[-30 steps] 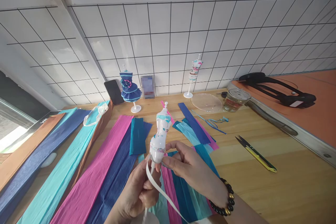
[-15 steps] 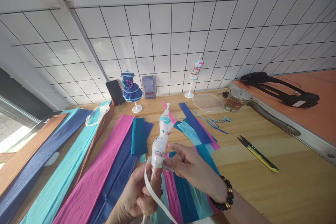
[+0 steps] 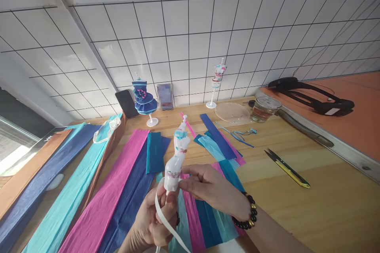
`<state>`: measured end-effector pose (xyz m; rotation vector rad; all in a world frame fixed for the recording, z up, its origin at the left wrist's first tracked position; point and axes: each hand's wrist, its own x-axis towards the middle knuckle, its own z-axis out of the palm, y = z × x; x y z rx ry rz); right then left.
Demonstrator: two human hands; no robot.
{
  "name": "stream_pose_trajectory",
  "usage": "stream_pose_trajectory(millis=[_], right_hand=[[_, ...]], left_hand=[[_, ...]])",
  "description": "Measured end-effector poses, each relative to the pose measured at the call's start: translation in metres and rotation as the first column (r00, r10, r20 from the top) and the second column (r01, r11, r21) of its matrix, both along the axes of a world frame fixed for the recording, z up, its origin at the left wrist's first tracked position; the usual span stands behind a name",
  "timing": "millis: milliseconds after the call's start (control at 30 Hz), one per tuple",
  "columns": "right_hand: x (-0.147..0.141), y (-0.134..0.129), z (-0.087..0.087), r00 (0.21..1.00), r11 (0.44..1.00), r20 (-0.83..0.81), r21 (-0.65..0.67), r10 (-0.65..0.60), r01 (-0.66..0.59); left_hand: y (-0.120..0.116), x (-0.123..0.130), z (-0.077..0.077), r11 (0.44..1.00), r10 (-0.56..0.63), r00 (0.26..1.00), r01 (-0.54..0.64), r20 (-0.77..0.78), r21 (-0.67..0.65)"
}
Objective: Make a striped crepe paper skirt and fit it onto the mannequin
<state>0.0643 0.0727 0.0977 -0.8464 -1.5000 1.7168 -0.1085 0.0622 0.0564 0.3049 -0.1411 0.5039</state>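
A small white dress-form mannequin (image 3: 175,162), with blue and pink scraps stuck on it, leans slightly right in front of me. My left hand (image 3: 157,215) is closed around its thin stand just below the torso. A narrow white ribbon (image 3: 166,223) comes out at the left fingers and hangs down toward the bottom edge. My right hand (image 3: 210,189), wearing a bead bracelet (image 3: 247,213), has thumb and forefinger closed against the mannequin's lower right side. Beneath both hands lie pink, teal and light blue crepe paper strips (image 3: 209,217).
Long crepe strips (image 3: 109,189) cover the left. Behind stand a mannequin in a blue dress (image 3: 145,99), a phone (image 3: 127,104) and another bare mannequin (image 3: 219,77). Yellow-black thread snips (image 3: 287,168), a glass jar (image 3: 265,108), a clear disc (image 3: 232,113) and black headgear (image 3: 314,97) lie right.
The view has shifted slightly, so both hands and the held mannequin appear a little further left. Both hands keep nearly the same hold on the mannequin.
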Motion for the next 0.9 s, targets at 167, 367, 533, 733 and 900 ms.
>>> stream_pose_trajectory(millis=[167, 367, 533, 733, 900], right_hand=[[-0.0006, 0.0009, -0.0033, 0.999, 1.000, -0.047, -0.010, 0.004, -0.005], [-0.0044, 0.0029, -0.0051, 0.988, 0.997, -0.156, -0.070, 0.014, -0.025], [-0.0065, 0.0065, -0.0060, 0.968, 0.990, -0.245, -0.114, 0.055, -0.085], [-0.0080, 0.0091, -0.0062, 0.952, 0.975, -0.280, -0.145, 0.121, -0.167], [-0.0083, 0.0081, -0.0049, 0.950, 0.968, -0.278, -0.166, 0.139, -0.190]], left_hand=[[-0.0022, 0.0010, -0.0023, 0.996, 0.048, 0.999, -0.047, 0.015, -0.077], [-0.0038, 0.0020, -0.0036, 0.996, 0.031, 0.998, -0.025, 0.062, -0.083], [-0.0035, 0.0020, -0.0014, 0.993, 0.035, 0.995, -0.023, 0.091, -0.119], [-0.0054, 0.0042, 0.0020, 0.989, 0.012, 0.991, 0.008, 0.133, -0.149], [-0.0046, 0.0038, 0.0018, 0.992, 0.018, 0.994, -0.004, 0.105, -0.126]])
